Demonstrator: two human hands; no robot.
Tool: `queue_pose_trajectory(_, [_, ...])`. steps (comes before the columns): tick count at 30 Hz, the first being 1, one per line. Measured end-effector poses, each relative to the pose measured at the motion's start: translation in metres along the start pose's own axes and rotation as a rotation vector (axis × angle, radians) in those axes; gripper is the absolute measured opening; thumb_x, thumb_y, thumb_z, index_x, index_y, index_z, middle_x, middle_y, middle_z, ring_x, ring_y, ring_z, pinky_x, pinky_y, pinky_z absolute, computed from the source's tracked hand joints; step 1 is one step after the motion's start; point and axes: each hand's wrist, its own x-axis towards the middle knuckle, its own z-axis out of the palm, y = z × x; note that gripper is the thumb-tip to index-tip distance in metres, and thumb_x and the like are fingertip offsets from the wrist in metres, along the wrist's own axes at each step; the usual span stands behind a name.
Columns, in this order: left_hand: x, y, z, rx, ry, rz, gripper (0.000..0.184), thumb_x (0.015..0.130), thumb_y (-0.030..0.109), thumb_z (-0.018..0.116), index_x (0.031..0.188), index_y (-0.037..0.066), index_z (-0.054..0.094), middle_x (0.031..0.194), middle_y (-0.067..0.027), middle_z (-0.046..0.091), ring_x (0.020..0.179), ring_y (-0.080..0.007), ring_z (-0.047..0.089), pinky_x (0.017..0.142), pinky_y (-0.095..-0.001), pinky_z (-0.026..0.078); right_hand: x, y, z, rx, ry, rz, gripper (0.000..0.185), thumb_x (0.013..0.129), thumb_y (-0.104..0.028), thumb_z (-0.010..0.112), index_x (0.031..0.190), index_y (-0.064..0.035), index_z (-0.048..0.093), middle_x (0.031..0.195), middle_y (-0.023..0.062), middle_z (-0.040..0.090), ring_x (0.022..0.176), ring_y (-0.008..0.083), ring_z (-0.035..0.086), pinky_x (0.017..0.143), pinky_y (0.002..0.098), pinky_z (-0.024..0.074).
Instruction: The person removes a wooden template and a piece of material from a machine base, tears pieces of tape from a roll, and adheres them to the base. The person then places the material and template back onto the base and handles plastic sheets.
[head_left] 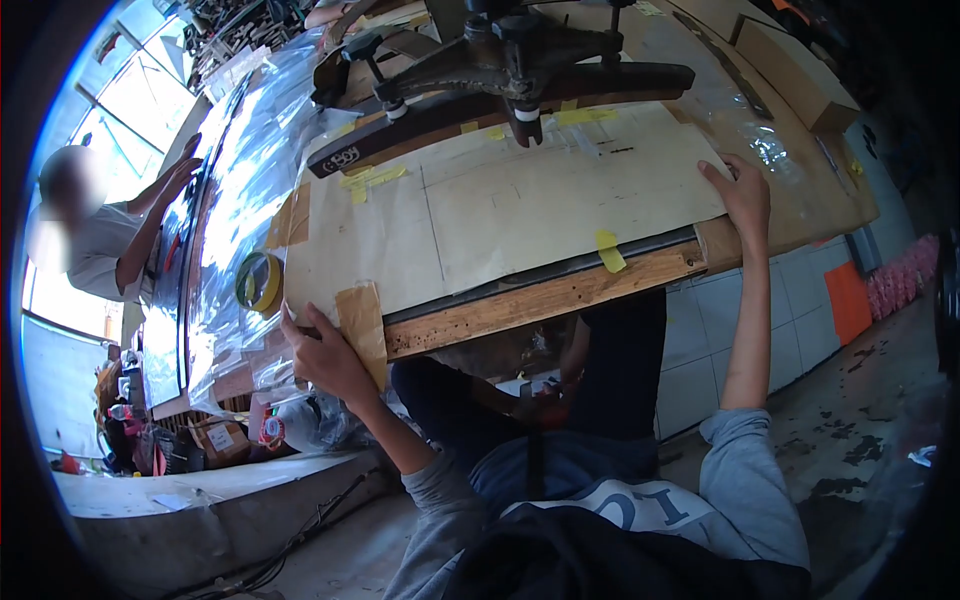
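A cream card sheet (480, 220) with thin drawn lines and yellow tape pieces lies over a dark-edged wooden board (550, 298). My left hand (335, 355) is closed at the sheet's front left corner, beside a strip of brown tape (361, 325). At the right end, my right hand (743, 200) pinches the sheet's edge, thumb on top and other fingers partly hidden. Across the far side runs a dark metal press frame (500, 60) with a long curved bar (590, 84). A roll of yellow tape (274, 288) stands left of the sheet.
Clear plastic sheeting (240, 190) covers the table to the left, where another person (105, 240) works. A cardboard box (795, 75) is at the back right. Mixed items, including a small carton (220, 440), sit low on the left. Cables (300, 535) run below.
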Motion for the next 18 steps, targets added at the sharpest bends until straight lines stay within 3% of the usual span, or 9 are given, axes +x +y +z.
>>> queue_pose_trajectory(14, [0.004,0.005,0.0,0.052,0.007,-0.004,0.042,0.092,0.031,0.054,0.124,0.003,0.056,0.09,-0.0269,0.067,0.083,-0.0421,0.066,0.068,-0.0478,0.05,-0.001,-0.008,-0.001,-0.004,-0.001,0.069,0.042,0.078,-0.033,0.071,0.102,0.0005,0.066,0.091,0.0164,0.07,0.083,0.0252,0.068,0.076,0.0335,0.0492])
queue_pose_trajectory(18, [0.002,0.007,0.0,0.046,0.016,-0.037,0.04,0.093,0.029,0.054,0.123,0.003,0.057,0.088,-0.0249,0.068,0.079,-0.0384,0.067,0.066,-0.0458,0.051,0.0,-0.003,0.001,0.003,0.024,0.041,0.04,0.079,-0.03,0.07,0.103,0.0009,0.066,0.092,0.0165,0.07,0.084,0.0252,0.069,0.076,0.0338,0.0493])
